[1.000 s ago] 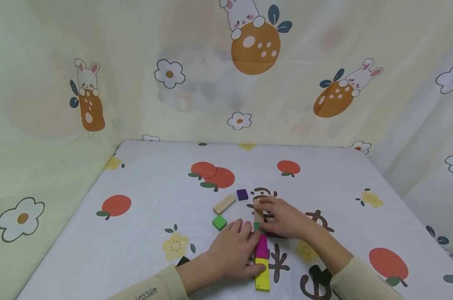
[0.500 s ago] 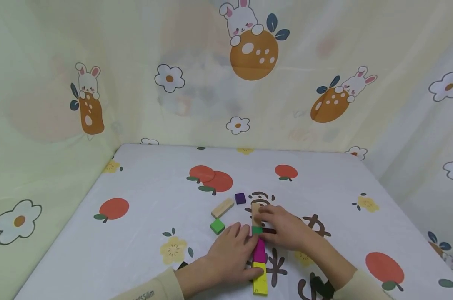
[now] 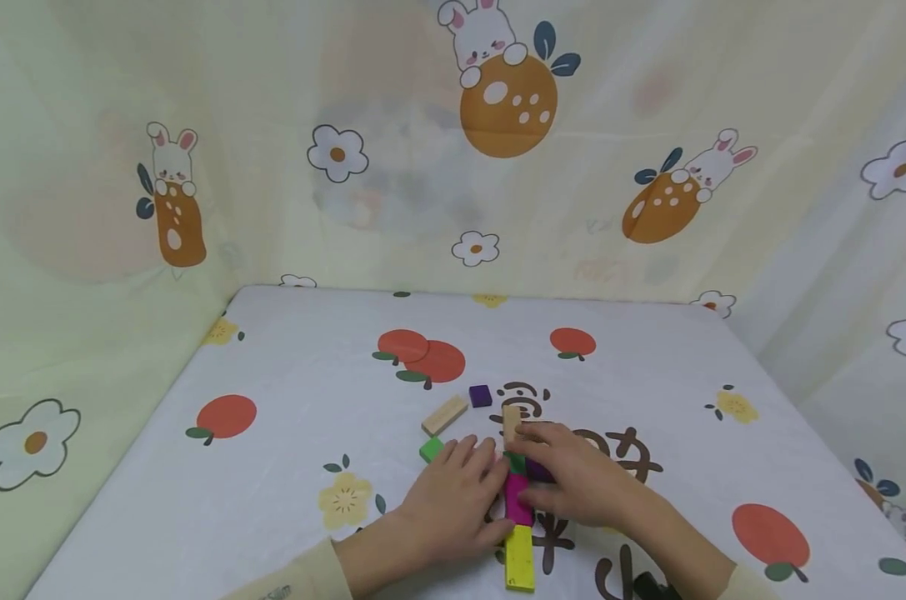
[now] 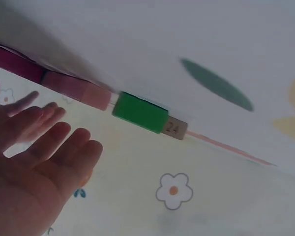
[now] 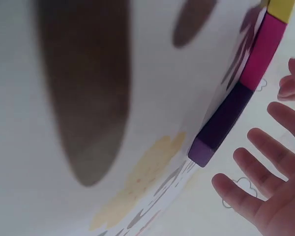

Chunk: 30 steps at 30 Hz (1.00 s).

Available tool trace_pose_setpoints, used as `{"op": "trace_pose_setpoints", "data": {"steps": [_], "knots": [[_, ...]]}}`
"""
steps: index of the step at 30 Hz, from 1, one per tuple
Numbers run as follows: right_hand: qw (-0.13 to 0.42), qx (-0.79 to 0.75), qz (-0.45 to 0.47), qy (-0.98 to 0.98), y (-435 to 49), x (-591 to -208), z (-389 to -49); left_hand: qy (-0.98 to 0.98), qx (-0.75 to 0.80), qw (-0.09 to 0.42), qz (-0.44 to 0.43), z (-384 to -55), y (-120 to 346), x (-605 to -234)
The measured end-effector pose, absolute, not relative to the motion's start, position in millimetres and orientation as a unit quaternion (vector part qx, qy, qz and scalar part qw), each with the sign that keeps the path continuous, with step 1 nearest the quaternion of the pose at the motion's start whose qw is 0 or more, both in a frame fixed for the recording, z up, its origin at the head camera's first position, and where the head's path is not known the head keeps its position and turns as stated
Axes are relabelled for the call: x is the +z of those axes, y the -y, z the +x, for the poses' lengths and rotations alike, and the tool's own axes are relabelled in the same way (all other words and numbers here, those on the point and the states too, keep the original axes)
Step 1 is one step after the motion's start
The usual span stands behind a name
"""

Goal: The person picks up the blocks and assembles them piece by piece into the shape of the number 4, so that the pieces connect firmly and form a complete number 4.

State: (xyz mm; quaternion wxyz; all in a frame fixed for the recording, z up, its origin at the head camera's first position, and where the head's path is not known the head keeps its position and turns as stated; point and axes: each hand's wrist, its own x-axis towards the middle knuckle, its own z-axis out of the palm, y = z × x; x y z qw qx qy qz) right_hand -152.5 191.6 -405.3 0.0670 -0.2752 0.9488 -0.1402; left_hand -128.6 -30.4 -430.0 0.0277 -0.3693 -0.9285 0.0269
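Both empty, loose-fingered — L hand [image 3: 453, 504] & R hand [image 3: 583, 479] — by magenta block [image 3: 513, 495], prob. light, stiff; pinch long sides.

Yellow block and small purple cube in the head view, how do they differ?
The yellow block is bright; the purple cube is dark. The yellow block is clearly elongated, while the purple cube is compact. The yellow block lies end to end with the magenta block; the purple cube sits farther off, outside that row. Both rest on the printed cloth.
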Motion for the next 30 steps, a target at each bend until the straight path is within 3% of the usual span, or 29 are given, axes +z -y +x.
{"op": "trace_pose_setpoints", "data": {"steps": [12, 21, 30], "knots": [[0.094, -0.124, -0.291, -0.944, -189.3, -407.9, -138.8, 0.945, -0.001, 0.071, -0.319, -136.4, 57.7, -429.0], [0.112, -0.128, -0.297, -0.94, -189.2, -411.2, -137.8, 0.958, -0.029, 0.055, -0.28, -146.8, 73.9, -427.4], [0.103, -0.111, -0.316, -0.937, -190.4, -417.0, -136.9, 0.951, -0.024, 0.091, -0.296, -154.6, 78.5, -434.7]]}}
